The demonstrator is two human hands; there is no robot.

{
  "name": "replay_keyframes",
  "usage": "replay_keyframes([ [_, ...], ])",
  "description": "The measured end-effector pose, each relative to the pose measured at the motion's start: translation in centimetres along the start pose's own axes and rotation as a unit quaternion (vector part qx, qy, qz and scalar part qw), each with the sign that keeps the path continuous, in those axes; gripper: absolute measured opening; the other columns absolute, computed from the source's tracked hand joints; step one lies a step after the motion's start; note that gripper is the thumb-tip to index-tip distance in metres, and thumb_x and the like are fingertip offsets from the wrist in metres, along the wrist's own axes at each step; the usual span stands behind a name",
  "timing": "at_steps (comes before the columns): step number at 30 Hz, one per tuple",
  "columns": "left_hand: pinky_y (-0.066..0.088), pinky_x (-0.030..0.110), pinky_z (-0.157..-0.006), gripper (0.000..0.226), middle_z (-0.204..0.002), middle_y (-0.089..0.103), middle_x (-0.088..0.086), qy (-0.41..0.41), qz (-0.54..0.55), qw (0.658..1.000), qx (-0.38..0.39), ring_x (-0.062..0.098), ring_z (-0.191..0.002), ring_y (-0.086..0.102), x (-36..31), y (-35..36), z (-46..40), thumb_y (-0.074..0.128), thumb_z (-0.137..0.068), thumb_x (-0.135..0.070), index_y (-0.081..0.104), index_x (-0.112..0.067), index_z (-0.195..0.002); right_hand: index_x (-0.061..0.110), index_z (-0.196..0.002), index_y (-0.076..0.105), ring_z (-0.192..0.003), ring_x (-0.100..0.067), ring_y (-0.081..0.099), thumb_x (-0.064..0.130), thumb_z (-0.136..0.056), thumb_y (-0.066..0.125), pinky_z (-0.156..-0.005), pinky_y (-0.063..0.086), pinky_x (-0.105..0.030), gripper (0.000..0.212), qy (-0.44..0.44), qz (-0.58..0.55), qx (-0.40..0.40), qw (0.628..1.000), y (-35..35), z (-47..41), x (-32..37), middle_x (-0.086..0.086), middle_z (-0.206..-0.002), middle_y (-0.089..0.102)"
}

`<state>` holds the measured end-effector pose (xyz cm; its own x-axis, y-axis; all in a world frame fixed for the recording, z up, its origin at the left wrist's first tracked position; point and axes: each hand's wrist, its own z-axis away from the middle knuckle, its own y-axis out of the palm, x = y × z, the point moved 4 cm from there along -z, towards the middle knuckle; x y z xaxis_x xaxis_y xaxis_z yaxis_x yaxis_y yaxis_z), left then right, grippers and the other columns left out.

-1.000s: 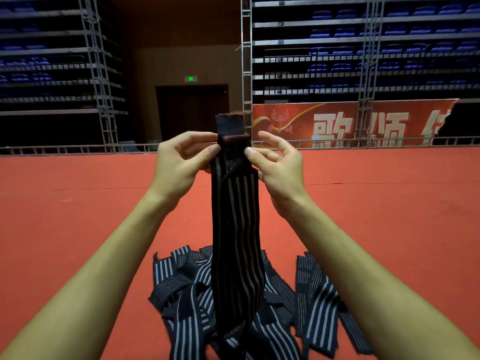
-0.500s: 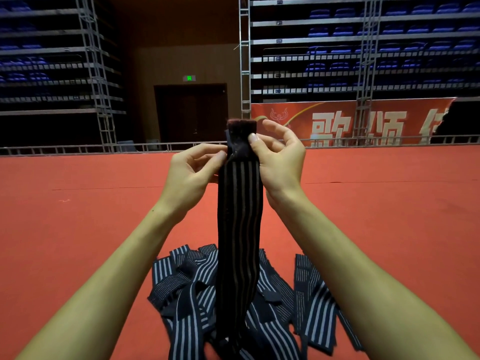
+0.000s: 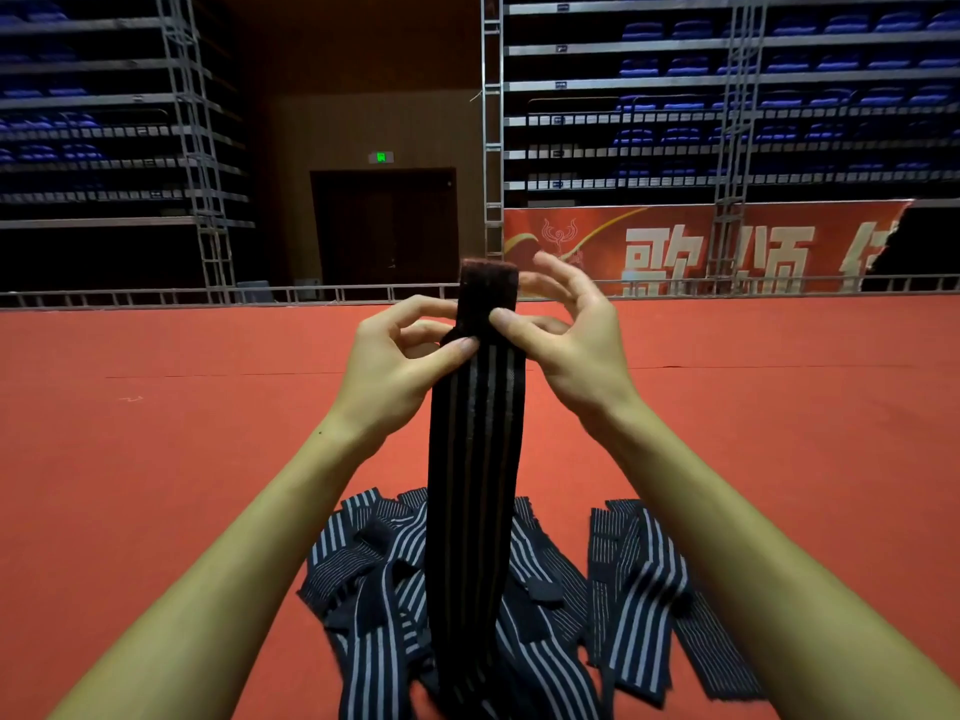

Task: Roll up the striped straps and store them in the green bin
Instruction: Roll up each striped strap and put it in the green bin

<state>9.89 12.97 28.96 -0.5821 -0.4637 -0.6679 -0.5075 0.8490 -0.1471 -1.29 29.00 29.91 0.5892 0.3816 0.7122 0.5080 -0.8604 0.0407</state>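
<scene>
A dark striped strap hangs straight down in front of me, its plain dark end sticking up above my fingers. My left hand pinches its left edge near the top with thumb and fingers. My right hand pinches the right edge with thumb and forefinger, the other fingers spread behind. The strap's lower end falls into a heap of striped straps on the red floor. More straps lie to the right of the heap. No green bin is in view.
Red carpet floor stretches all around the heap. A metal rail runs along its far edge, with scaffold towers, a dark doorway, a red banner and blue seats behind.
Both hands have shifted right and slightly down the strap. More of the plain top end now stands above my fingers, and my right fingers have spread open behind it.
</scene>
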Motion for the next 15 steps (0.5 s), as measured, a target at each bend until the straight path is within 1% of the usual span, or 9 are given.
replay_keyframes([
  [1,0.064,0.041,-0.094,0.029,-0.106,0.083,0.013,-0.002,0.001,1.000,0.002,0.028,-0.104,0.080,-0.1,0.0,0.2,0.081,-0.094,-0.003,0.074,-0.007,-0.122,0.005,-0.150,0.054,-0.101,-0.020,0.080,0.005,-0.091,0.084,-0.089,0.064,-0.035,0.065,0.010,0.008,0.032,0.999,-0.1,0.1,0.1,-0.011,-0.131,0.073],
  [2,0.064,0.041,-0.094,0.029,-0.106,0.083,0.013,-0.005,0.002,1.000,0.003,0.028,-0.105,0.080,-0.1,0.0,0.3,0.081,-0.094,-0.003,0.074,-0.007,-0.122,0.003,-0.144,0.060,-0.104,-0.022,0.079,0.004,-0.092,0.083,-0.089,0.065,-0.038,0.056,0.014,0.012,0.062,0.998,-0.3,0.2,0.3,-0.012,-0.125,0.077],
  [4,0.064,0.042,-0.095,0.029,-0.106,0.083,0.012,-0.010,0.005,1.000,0.003,0.029,-0.105,0.080,-0.3,0.1,0.6,0.081,-0.093,-0.003,0.074,-0.007,-0.122,-0.001,-0.130,0.070,-0.105,-0.024,0.079,0.001,-0.093,0.081,-0.089,0.065,-0.037,0.039,0.009,0.013,0.103,0.995,-0.5,0.6,0.8,-0.013,-0.116,0.080],
  [5,0.064,0.042,-0.095,0.029,-0.106,0.083,0.012,-0.013,0.008,1.000,0.002,0.029,-0.105,0.080,-0.4,0.2,0.8,0.081,-0.093,-0.003,0.074,-0.007,-0.122,-0.002,-0.127,0.072,-0.105,-0.025,0.079,-0.001,-0.092,0.081,-0.089,0.065,-0.036,0.036,0.007,0.012,0.114,0.993,-0.7,0.7,1.1,-0.014,-0.115,0.080],
  [8,0.064,0.043,-0.095,0.029,-0.108,0.082,0.014,-0.014,0.014,1.000,0.004,0.030,-0.106,0.080,-1.0,0.1,1.1,0.080,-0.094,-0.002,0.074,-0.005,-0.123,-0.001,-0.125,0.072,-0.105,-0.028,0.079,-0.005,-0.090,0.081,-0.093,0.064,-0.040,0.036,0.005,0.007,0.135,0.991,-0.8,1.0,1.8,-0.016,-0.114,0.080],
  [11,0.064,0.041,-0.094,0.030,-0.107,0.082,0.015,-0.011,0.012,1.000,0.009,0.030,-0.105,0.080,-2.1,-0.1,1.6,0.079,-0.095,-0.003,0.073,-0.004,-0.125,0.000,-0.123,0.074,-0.108,-0.026,0.079,-0.003,-0.091,0.081,-0.096,0.064,-0.043,0.033,-0.031,0.024,0.131,0.991,-0.6,1.4,2.5,-0.013,-0.115,0.080],
  [13,0.064,0.042,-0.096,0.032,-0.108,0.082,0.014,-0.001,-0.003,1.000,0.013,0.029,-0.106,0.080,-3.0,-0.2,1.9,0.079,-0.095,-0.006,0.073,-0.004,-0.126,0.000,-0.122,0.075,-0.109,-0.025,0.078,-0.003,-0.091,0.081,-0.095,0.064,-0.042,0.032,-0.058,0.020,0.124,0.990,-0.4,1.8,3.1,-0.012,-0.116,0.080],
  [15,0.063,0.043,-0.099,0.034,-0.111,0.082,0.014,0.000,0.001,1.000,0.024,0.029,-0.109,0.079,-3.6,-0.3,2.2,0.079,-0.095,-0.007,0.071,-0.006,-0.129,-0.001,-0.122,0.074,-0.105,-0.028,0.079,-0.006,-0.091,0.079,-0.093,0.064,-0.040,0.032,-0.067,0.003,0.120,0.990,-0.2,2.2,3.5,-0.014,-0.117,0.079],
])
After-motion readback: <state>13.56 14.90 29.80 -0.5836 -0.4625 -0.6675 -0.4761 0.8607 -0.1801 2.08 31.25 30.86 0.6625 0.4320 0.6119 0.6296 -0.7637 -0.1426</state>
